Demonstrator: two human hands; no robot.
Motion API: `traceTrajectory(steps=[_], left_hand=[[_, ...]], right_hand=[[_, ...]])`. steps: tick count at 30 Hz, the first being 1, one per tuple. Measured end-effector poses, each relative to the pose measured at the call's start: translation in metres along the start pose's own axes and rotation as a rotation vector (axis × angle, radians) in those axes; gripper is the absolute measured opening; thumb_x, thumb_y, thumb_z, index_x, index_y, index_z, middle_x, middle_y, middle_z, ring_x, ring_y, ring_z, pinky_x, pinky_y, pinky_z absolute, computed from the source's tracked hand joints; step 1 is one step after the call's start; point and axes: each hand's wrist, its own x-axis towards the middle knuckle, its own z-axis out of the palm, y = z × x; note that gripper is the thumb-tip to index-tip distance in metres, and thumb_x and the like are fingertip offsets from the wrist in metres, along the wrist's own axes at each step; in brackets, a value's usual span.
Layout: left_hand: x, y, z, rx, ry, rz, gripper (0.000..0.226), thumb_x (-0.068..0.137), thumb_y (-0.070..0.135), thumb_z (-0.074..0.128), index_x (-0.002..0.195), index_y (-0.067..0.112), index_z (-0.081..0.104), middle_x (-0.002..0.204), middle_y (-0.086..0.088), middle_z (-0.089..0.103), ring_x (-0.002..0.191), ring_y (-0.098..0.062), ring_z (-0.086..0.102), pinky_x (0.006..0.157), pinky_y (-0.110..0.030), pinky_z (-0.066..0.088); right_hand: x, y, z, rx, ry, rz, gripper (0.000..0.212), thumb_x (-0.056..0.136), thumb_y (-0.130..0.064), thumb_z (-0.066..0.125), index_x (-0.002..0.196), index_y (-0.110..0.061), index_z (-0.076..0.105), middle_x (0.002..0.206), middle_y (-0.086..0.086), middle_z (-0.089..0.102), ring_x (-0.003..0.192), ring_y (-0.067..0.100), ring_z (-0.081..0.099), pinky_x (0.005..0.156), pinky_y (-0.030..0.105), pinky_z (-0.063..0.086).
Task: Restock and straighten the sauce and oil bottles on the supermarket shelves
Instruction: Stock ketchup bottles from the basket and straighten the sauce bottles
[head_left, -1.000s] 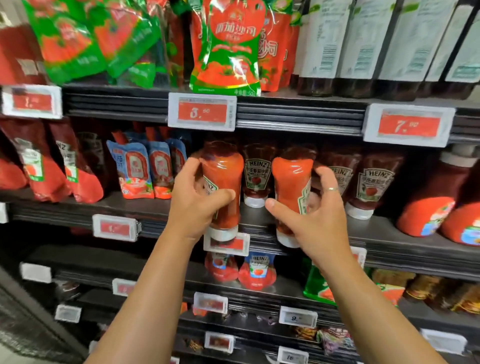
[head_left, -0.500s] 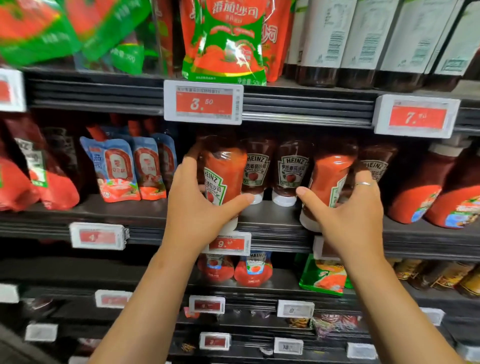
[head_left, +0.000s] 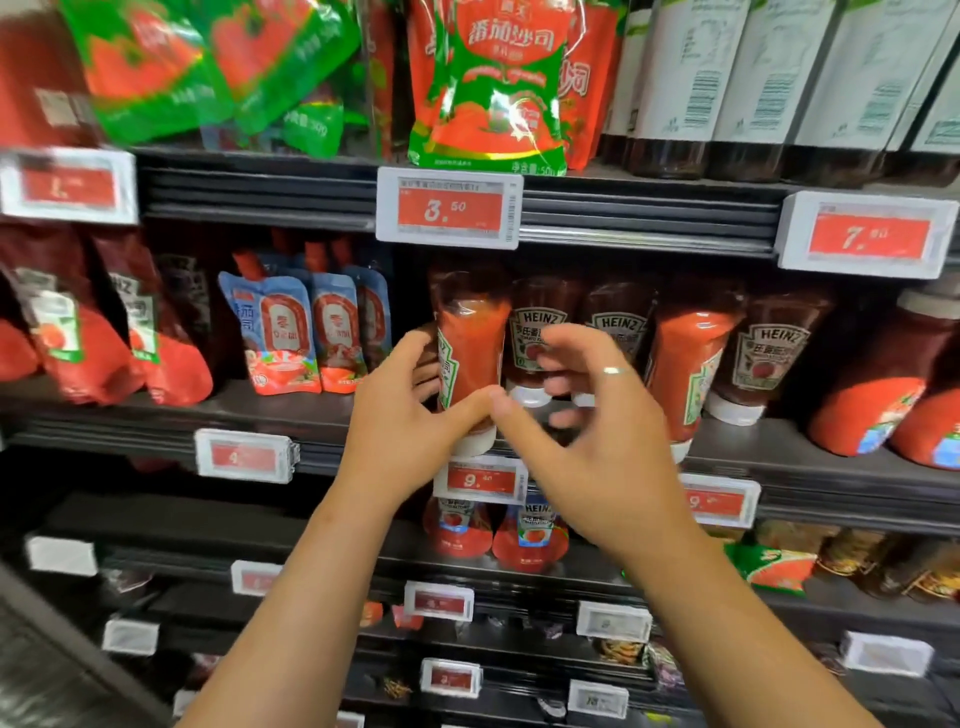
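Ketchup bottle (head_left: 470, 358) sits cap-down at frame centre, on the front edge of the middle shelf (head_left: 810, 452), directly above the 9.40 price tag (head_left: 480, 479). Your left hand (head_left: 402, 431) grips it low: thumb across the front near the white cap, fingers curled behind. Your right hand (head_left: 592, 441) holds nothing; fingers spread and loosely bent, motion-blurred, thumb tip just beside your left thumb at the bottle's base, ring on one finger. Count on that shelf row: five upside-down Heinz bottles visible, the held one plus two set further back behind your right hand, one forward bottle (head_left: 688, 364) right of centre with its label turned sideways, and one more (head_left: 763, 358) set back to its right. Two larger red bottles (head_left: 878, 395) at the right edge, partly cropped. Left of centre: three blue spout pouches (head_left: 291, 338); further left, at least two red pouches (head_left: 78, 332), blurred. Top shelf: green and red tomato sauce pouches (head_left: 488, 88) at upper centre and upper left, count unclear, and at least four dark bottles with white labels (head_left: 769, 73) at upper right. Lower shelf, below the 9.40 tag: two small ketchup bottles (head_left: 530, 535). Readable top-rail price tags: 3.50 (head_left: 449, 208) and one starting with 7 (head_left: 867, 236).
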Motion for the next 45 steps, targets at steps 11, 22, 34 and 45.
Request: traceTrajectory(steps=[11, 22, 34, 45], left_hand=[[-0.007, 0.000, 0.000, 0.149, 0.160, 0.018, 0.074, 0.065, 0.051, 0.085, 0.129, 0.041, 0.051, 0.119, 0.018, 0.063, 0.106, 0.006, 0.061, 0.082, -0.014, 0.054], [-0.015, -0.010, -0.003, 0.225, 0.206, -0.001, 0.054, 0.071, 0.047, 0.086, 0.113, 0.049, 0.053, 0.108, 0.024, 0.065, 0.102, 0.009, 0.062, 0.082, -0.016, 0.055], [-0.013, -0.013, 0.010, 0.213, 0.226, -0.002, 0.058, 0.067, 0.051, 0.087, 0.113, 0.048, 0.052, 0.107, 0.025, 0.063, 0.103, 0.012, 0.059, 0.077, -0.005, 0.050], [-0.011, -0.002, 0.051, 0.232, 0.185, -0.007, 0.055, 0.070, 0.051, 0.087, 0.111, 0.040, 0.052, 0.109, 0.017, 0.059, 0.101, 0.009, 0.057, 0.076, -0.007, 0.050]], right_hand=[[0.032, -0.001, 0.053, 0.093, -0.115, 0.117, 0.047, 0.079, -0.056, 0.075, 0.117, -0.039, 0.052, 0.104, -0.016, 0.071, 0.092, 0.001, 0.070, 0.082, 0.031, 0.060], [0.052, 0.018, 0.039, 0.014, -0.156, 0.157, 0.041, 0.084, -0.046, 0.079, 0.117, -0.025, 0.065, 0.099, -0.013, 0.072, 0.085, -0.002, 0.068, 0.075, 0.021, 0.058], [-0.002, 0.020, -0.046, 0.083, 0.301, 0.004, 0.022, 0.079, -0.032, 0.076, 0.099, -0.034, 0.067, 0.084, -0.011, 0.068, 0.067, 0.004, 0.065, 0.058, 0.010, 0.048], [-0.006, 0.073, -0.068, -0.095, 0.291, 0.226, 0.074, 0.061, -0.061, 0.081, 0.122, -0.041, 0.045, 0.118, -0.009, 0.061, 0.102, 0.003, 0.063, 0.078, 0.033, 0.058]])
